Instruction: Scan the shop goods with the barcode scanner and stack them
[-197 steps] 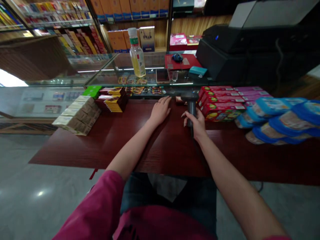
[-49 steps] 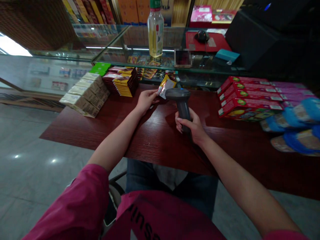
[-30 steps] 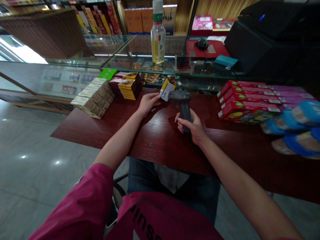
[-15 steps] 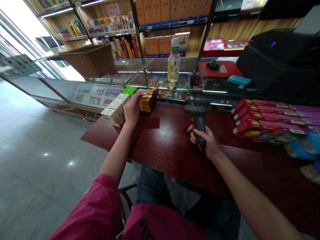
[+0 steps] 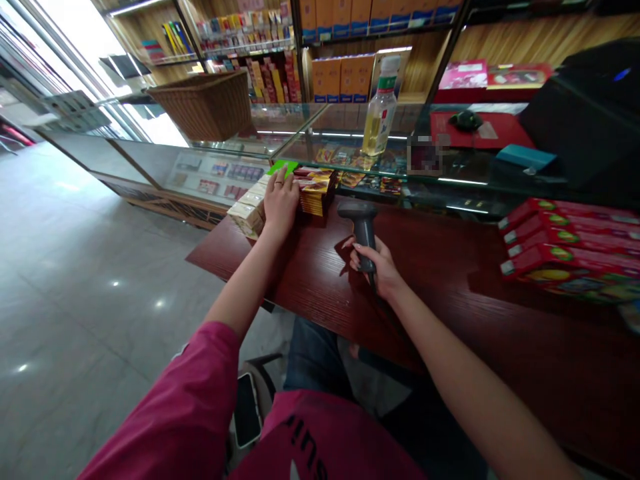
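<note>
My right hand [image 5: 379, 265] is wrapped round the grip of a dark grey barcode scanner [image 5: 365, 233], held a little above the brown wooden counter [image 5: 320, 280]. My left hand [image 5: 281, 203] lies palm down at the far left of the counter, its fingers stretched over a row of pale small boxes [image 5: 247, 210]. Its fingertips reach a bright green packet [image 5: 283, 167] behind them. Just right of that hand stands a stack of yellow-and-brown packets [image 5: 315, 192]. What lies under the palm is hidden.
A drink bottle [image 5: 380, 110] stands on the glass display case [image 5: 320, 127], near a wicker basket [image 5: 205, 107]. Red boxes [image 5: 565, 247] are stacked on the right. A teal box [image 5: 527, 158] and a computer mouse [image 5: 466, 120] sit behind. A phone [image 5: 247, 410] lies beside my lap.
My left hand has gone from the top of the yellow packet stack to lying flatter over the pale boxes and green packet. The scanner has moved left, towards the stack. The view has shifted.
</note>
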### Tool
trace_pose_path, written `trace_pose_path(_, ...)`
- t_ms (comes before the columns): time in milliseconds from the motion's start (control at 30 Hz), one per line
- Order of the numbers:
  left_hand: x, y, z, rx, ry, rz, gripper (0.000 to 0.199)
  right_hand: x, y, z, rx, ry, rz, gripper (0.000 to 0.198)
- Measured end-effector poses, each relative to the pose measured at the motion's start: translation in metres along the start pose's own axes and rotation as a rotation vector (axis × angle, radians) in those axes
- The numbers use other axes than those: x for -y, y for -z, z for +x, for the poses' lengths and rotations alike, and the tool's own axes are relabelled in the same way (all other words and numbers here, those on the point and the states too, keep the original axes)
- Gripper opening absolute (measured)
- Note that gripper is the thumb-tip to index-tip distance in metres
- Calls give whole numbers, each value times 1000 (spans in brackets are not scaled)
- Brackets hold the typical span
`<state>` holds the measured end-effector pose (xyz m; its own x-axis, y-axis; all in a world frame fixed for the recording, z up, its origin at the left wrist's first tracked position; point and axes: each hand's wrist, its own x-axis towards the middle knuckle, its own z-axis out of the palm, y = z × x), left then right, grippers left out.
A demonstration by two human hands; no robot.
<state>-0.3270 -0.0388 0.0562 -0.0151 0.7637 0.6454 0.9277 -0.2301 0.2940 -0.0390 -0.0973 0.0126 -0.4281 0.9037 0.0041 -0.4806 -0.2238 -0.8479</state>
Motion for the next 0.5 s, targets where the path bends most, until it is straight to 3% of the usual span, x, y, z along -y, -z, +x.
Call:
trace_pose_path(167, -18, -6, -7, 44, 1, 73, 56, 5, 8, -9, -34, 42, -3, 31)
trace_pose_path(333, -38, -8, -30, 206, -116, 148, 57, 9, 26, -6, -127, 152, -67, 33)
trace_pose_path(500, -43, -5, -35, 215, -70, 222, 62, 15, 42, 0, -188, 227, -103, 46)
